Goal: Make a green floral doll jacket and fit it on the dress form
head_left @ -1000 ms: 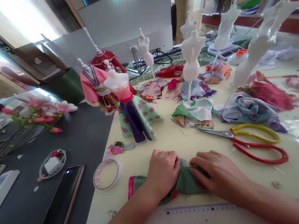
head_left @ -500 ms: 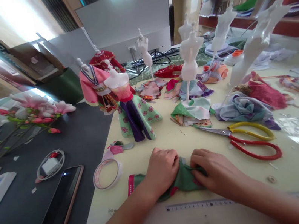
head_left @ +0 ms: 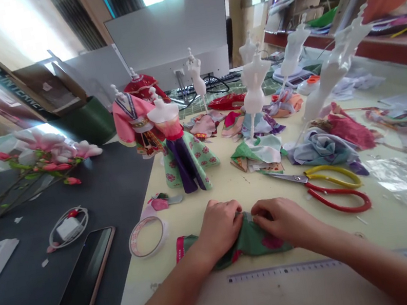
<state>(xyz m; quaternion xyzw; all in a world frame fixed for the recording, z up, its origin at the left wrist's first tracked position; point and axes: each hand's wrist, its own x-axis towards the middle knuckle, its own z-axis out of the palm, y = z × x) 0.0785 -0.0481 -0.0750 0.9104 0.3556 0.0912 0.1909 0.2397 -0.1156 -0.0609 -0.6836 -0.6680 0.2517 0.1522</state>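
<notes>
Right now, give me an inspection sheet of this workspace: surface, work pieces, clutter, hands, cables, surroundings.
Surface: cream tabletop, meeting a dark grey area on the left.
Work pieces: green cloth with pink-red patches, lying creased on the tabletop.
Clutter: long scissors with yellow and red handles; ring-shaped tape roll; black rectangular phone; pale straight ruler; crumpled multicoloured fabric scraps.
Hands: left hand rests on the cloth, fingers curled; right hand pinches its far edge.
Cables: coiled white cable with plug, on the dark grey area; looped black cable below a grey-backed monitor.
Surroundings: white mannequins, some dressed; pink-and-white flowers at left.
</notes>
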